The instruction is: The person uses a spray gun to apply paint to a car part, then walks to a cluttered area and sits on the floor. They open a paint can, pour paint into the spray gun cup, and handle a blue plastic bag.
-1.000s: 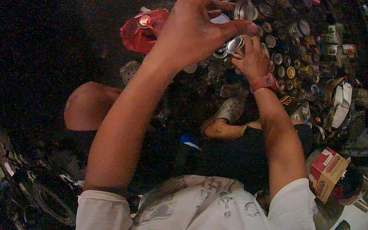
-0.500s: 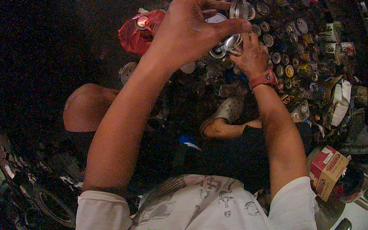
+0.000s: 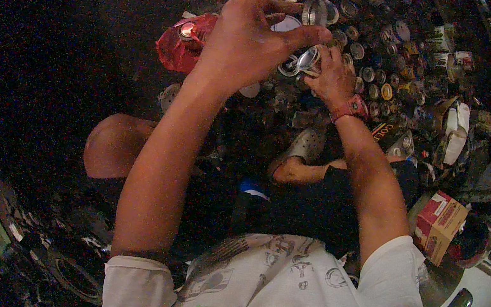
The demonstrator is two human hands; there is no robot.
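My left hand (image 3: 252, 37) is raised at the top centre, its fingers and thumb curved round a short silver metal can (image 3: 315, 11) with ridged sides. Just below and to the right, my right hand (image 3: 333, 80), with a red wristwatch (image 3: 351, 108) on the wrist, has its fingers closed on a shiny silver cup-like piece (image 3: 307, 59). The two pieces are close together but apart. Part of a white round lid (image 3: 286, 24) shows behind my left fingers. My fingertips hide some of both silver pieces.
Many cans and lids (image 3: 386, 91) stand crowded on the ground beyond my hands, to the right. A red plastic bag (image 3: 179, 46) lies left of my left wrist. A red and brown carton (image 3: 440, 226) is by my right elbow, near a dark handle on a white surface (image 3: 478, 306).
Both hands have shifted very slightly left with their silver pieces. The cup-like piece in my right hand has turned a little, showing more of its face.
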